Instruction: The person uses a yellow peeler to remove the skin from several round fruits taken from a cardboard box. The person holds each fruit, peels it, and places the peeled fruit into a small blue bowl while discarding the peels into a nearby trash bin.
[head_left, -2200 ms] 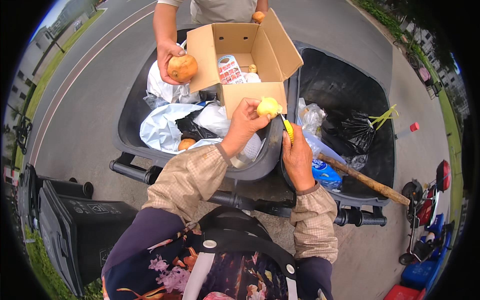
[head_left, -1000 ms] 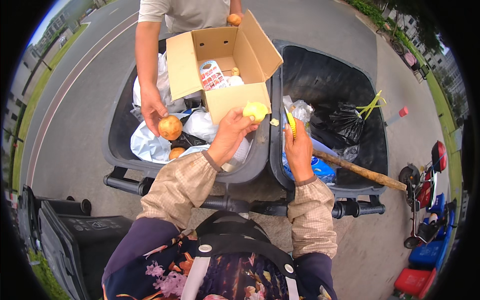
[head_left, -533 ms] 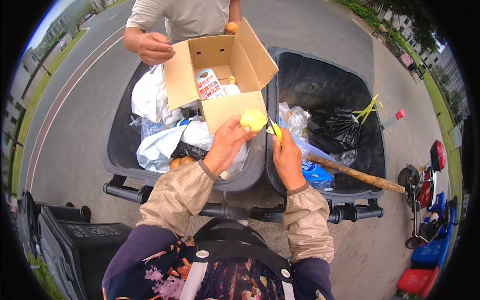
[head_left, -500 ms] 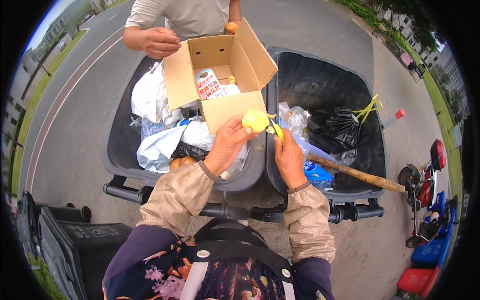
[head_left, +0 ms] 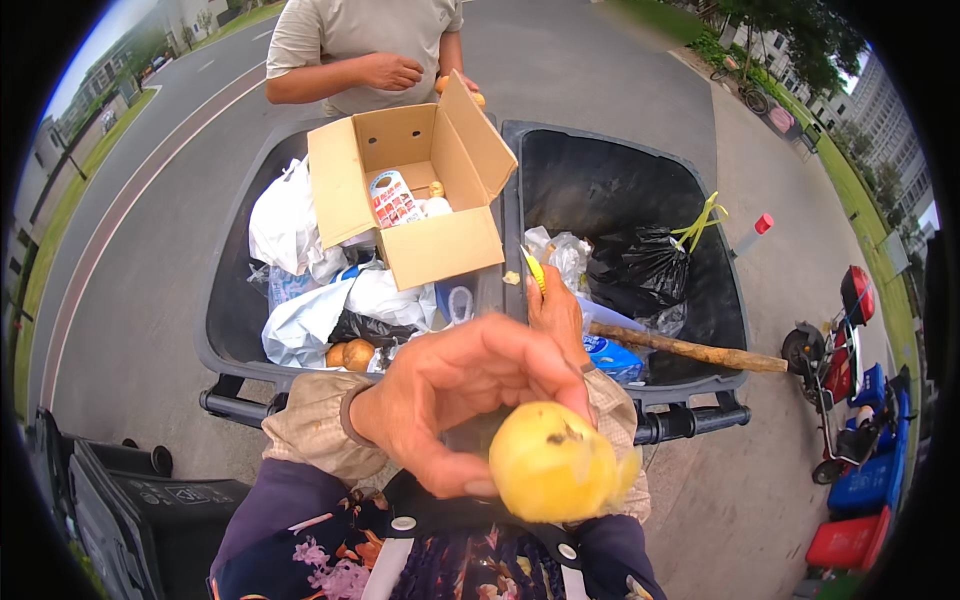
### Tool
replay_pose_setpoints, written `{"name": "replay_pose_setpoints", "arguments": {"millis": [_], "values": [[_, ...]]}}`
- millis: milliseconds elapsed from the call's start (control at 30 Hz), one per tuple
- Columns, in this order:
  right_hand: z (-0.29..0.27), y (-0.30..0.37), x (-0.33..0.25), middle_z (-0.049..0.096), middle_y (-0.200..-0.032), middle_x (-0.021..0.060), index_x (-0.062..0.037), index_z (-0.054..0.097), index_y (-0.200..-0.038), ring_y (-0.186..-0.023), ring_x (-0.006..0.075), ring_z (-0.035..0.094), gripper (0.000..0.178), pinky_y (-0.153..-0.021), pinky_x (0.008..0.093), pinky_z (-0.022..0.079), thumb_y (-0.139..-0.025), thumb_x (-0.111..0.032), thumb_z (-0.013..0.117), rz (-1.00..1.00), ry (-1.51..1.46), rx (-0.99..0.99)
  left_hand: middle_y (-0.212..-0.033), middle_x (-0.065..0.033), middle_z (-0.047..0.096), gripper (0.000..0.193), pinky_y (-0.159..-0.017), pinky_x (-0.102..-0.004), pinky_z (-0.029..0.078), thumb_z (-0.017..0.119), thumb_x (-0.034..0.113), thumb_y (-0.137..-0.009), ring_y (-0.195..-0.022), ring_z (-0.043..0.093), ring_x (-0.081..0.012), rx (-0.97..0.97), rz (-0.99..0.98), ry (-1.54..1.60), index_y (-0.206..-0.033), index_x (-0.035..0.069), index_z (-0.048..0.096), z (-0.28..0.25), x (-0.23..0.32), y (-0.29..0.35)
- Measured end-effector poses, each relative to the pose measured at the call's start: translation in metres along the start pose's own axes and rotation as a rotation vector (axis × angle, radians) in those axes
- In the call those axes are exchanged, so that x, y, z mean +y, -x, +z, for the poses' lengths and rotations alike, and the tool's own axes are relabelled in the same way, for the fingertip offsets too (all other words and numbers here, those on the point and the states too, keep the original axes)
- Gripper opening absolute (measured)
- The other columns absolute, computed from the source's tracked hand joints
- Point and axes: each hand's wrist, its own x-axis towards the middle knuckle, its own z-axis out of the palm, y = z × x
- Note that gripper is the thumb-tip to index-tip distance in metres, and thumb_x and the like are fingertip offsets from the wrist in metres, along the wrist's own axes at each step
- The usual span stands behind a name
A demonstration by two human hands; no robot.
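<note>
Since the left hand (head_left: pixel 415 395) is up so near the camera, it hides the right wrist and part of the bin behind. The far person (head_left: pixel 370 50) is cut off at the top, with one hand partly behind a box flap. The peeled fruit (head_left: pixel 553 462) is near center, gripped between left thumb and fingers: yellow, roundish, dark spots on top, blurry scrap on its right side. The right hand (head_left: pixel 560 320) has its fingers closed around a yellow-handled knife (head_left: pixel 537 272), blade hard to make out. An open cardboard box (head_left: pixel 445 248) sits on the left bin (head_left: pixel 225 350), with a red-and-white printed item (head_left: pixel 393 200) inside. That bin's got white bags and brownish round fruits; the right bin (head_left: pixel 610 160) holds a yellow-tied black bag (head_left: pixel 640 270), clear plastic and a wooden stick (head_left: pixel 690 345) poking out right.
</note>
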Motion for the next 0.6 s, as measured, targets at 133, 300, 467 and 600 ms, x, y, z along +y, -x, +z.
{"name": "replay_pose_setpoints", "arguments": {"millis": [133,300,467,600], "values": [[0.000,0.000,0.006,0.061,-0.085,0.0227,-0.0046,0.048,-0.103,-0.076,0.0425,0.058,0.022,-0.063,0.0499,0.044,-0.089,-0.022,0.051,0.006,0.037,0.010,-0.104,-0.0292,0.057,0.044,-0.078,-0.0391,0.049,0.074,0.007,-0.073,-0.095,0.060,-0.0365,-0.405,0.098,-0.019,-0.108,-0.011,0.054,0.018,0.009,-0.012],[0.000,0.001,0.007,0.061,-0.084,0.0229,-0.0045,0.048,-0.102,-0.076,0.0426,0.058,0.023,-0.063,0.0502,0.044,-0.089,-0.023,0.051,-0.006,0.023,0.025,-0.113,-0.0237,0.054,0.041,-0.088,-0.0387,0.043,0.068,0.008,-0.079,-0.105,0.054,-0.0346,-0.539,0.119,-0.050,-0.113,-0.008,0.052,0.016,0.012,-0.012],[0.000,0.001,0.001,0.060,-0.084,0.0224,-0.0038,0.048,-0.100,-0.076,0.0422,0.058,0.021,-0.063,0.0499,0.044,-0.090,-0.022,0.051,-0.021,0.028,-0.009,-0.111,-0.0246,0.054,0.039,-0.085,-0.0394,0.043,0.066,0.008,-0.080,-0.101,0.055,-0.0347,-0.544,0.077,0.060,-0.112,-0.009,0.053,0.013,0.009,-0.012],[0.003,0.004,0.003,0.060,-0.085,0.0219,-0.0034,0.048,-0.100,-0.077,0.0421,0.057,0.021,-0.064,0.0497,0.044,-0.090,-0.021,0.050,-0.027,0.034,-0.015,-0.104,-0.0288,0.059,0.035,-0.072,-0.0359,0.051,0.072,0.007,-0.077,-0.087,0.061,-0.0337,-0.471,0.136,0.066,-0.104,-0.011,0.060,0.014,0.012,-0.016]]}}
